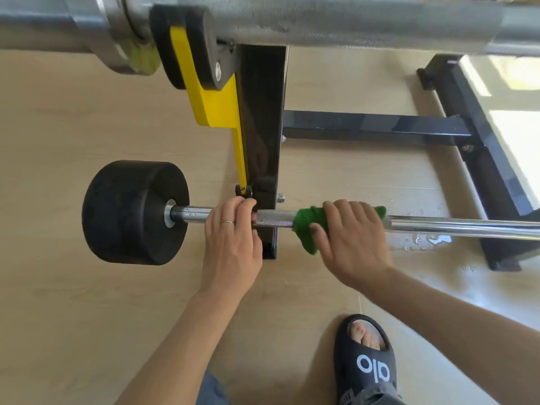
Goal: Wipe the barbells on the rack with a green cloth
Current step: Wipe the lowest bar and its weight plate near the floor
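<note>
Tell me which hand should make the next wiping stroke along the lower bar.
The right hand. It already grips the green cloth wrapped around the lower barbell, with bare shaft stretching to its right. The left hand holds the bar beside the rack upright with no cloth, better placed to steady it.

There are two barbells: one low and near (438, 225), one big and far (321, 21). There is one green cloth (306, 226), one black rack (263, 127), two hands, left (230, 241) and right (353, 241), and one black slipper (368, 361).
</note>
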{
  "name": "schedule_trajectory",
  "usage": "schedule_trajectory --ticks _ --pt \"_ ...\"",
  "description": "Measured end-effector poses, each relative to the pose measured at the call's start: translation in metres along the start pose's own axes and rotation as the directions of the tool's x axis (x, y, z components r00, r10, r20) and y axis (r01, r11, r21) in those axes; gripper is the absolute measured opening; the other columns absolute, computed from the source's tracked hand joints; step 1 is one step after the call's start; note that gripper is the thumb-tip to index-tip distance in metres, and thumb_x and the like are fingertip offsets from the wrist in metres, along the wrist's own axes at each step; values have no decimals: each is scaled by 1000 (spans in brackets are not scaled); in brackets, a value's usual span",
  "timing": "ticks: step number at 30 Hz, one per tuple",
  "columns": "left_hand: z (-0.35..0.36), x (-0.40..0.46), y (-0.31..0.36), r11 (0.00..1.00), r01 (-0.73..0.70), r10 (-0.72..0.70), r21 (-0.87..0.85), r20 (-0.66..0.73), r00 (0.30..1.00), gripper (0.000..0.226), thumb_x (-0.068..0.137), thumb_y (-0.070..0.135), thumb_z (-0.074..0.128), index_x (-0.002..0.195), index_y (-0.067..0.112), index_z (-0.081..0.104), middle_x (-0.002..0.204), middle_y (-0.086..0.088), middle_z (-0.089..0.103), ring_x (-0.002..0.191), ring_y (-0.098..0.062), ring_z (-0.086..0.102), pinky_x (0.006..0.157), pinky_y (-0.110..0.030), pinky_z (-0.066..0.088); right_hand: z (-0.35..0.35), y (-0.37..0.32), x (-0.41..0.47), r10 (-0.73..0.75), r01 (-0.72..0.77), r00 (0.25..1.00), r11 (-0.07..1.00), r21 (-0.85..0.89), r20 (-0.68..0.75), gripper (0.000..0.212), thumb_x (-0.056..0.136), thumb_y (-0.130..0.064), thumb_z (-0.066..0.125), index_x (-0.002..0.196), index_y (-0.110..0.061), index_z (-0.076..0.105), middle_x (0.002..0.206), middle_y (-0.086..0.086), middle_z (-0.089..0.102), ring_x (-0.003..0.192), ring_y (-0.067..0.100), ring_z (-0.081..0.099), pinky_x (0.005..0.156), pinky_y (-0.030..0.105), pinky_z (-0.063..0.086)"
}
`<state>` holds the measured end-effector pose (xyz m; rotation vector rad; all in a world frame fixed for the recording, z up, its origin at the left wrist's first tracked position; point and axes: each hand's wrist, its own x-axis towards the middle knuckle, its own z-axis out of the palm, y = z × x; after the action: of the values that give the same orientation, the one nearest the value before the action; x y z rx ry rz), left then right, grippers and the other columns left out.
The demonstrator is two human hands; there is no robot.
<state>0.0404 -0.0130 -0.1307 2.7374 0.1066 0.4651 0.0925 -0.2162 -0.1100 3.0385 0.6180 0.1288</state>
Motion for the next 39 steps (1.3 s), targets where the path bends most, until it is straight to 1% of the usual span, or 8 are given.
schedule_trajectory --ticks 6,12,20,24,28,32,36,39 --pt "-1 -1 -1 1000 11 -11 6 4 1000 48 82 9 68 126 13 50 125 -8 47 114 -26 47 101 -42 41 11 -63 27 -8 7 992 1000 -8 -129 42 104 -43 19 87 -20 50 80 0 53 71 22 47 69 38 38" --pt "-9 -10 8 967 163 -162 195 -20 987 40 86 32 67 117 17 46 117 -7 47 104 -25 45 88 -39 39 20 -22 18 -102 100 981 995 -20 -165 42 106 -44 22 93 -19 54 81 -2 54 70 23 49 70 37 41" --pt "-19 -15 5 930 313 -330 192 62 942 50 92 56 55 117 14 46 116 -6 56 104 -23 53 89 -36 47 18 -40 12 217 -215 949 976 35 -226 45 104 -37 18 87 -20 57 84 -1 58 78 24 50 82 40 40" --pt "-14 -10 10 935 322 -337 148 94 937 41 93 48 57 115 13 48 111 -5 60 98 -22 57 84 -34 49 23 -81 28 66 -68 973 998 0 -220 38 105 -39 23 89 -23 54 83 -3 56 73 19 43 76 36 41" --pt "-16 -10 7 943 286 -304 170 87 949 35 95 45 55 110 14 49 102 -4 60 91 -21 58 78 -33 49 23 -48 29 -98 98 973 995 -8 -210 38 105 -42 22 88 -24 51 77 -6 51 66 18 44 67 34 39" --pt "-19 -13 7 944 274 -296 184 102 950 37 95 47 54 109 13 48 100 -5 60 90 -22 58 76 -34 48 24 25 1 41 -59 964 996 -60 -261 40 105 -36 24 79 -20 51 71 -2 53 63 25 48 67 38 41" --pt "-18 -12 7 949 276 -296 153 131 946 38 95 47 54 111 13 45 97 -6 62 87 -25 60 75 -39 54 20 103 -26 428 -448 872 893 -35 -237 46 101 -33 15 68 -16 41 66 5 54 63 29 46 72 41 41" --pt "-14 -11 10 946 305 -319 113 147 936 36 97 43 52 115 12 44 99 -7 63 88 -25 60 75 -41 55 20 82 -17 484 -508 839 861 -36 -249 41 101 -27 22 68 -17 45 70 7 60 66 28 47 73 40 38"
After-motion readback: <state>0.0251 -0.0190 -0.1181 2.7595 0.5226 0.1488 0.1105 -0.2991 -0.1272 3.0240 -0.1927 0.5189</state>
